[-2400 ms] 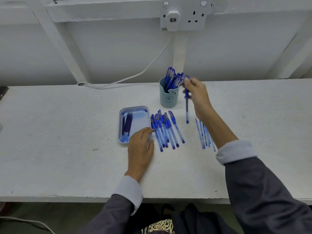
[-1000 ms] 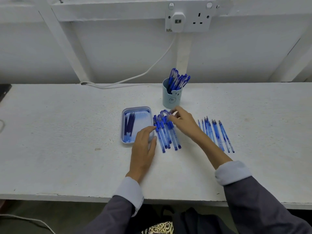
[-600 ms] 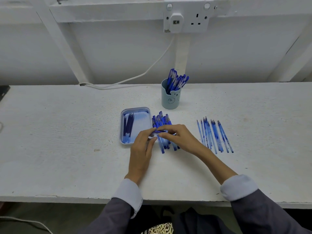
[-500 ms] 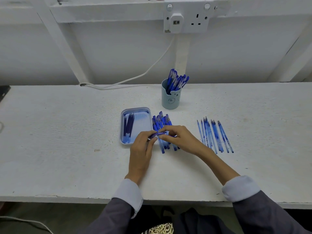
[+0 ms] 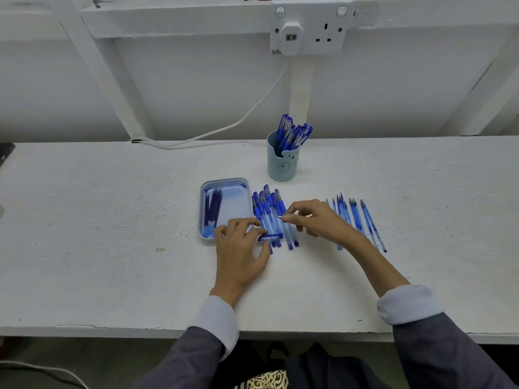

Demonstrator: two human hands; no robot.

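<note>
**We have it apart**

Head view: a moment ago both hands shared one pen (image 5: pixel 279 217). Now our left hand (image 5: pixel 238 249) pinches its cap (image 5: pixel 270 237) over the capped pens (image 5: pixel 266 210), and our right hand (image 5: pixel 317 220) pinches the pen itself. We judge uncapping done. We can read no writing anywhere; the cup (image 5: pixel 282 167) bears a drawn face.

Pen (image 5: pixel 279 217): all but the tip was hidden within right hand (image 5: pixel 317 220). Cap (image 5: pixel 270 237): one end was covered by left hand (image 5: pixel 238 248); near corner of tray (image 5: pixel 224 182) likewise. Dark item (image 5: pixel 5 153), left edge: cut off, unidentifiable.
</note>
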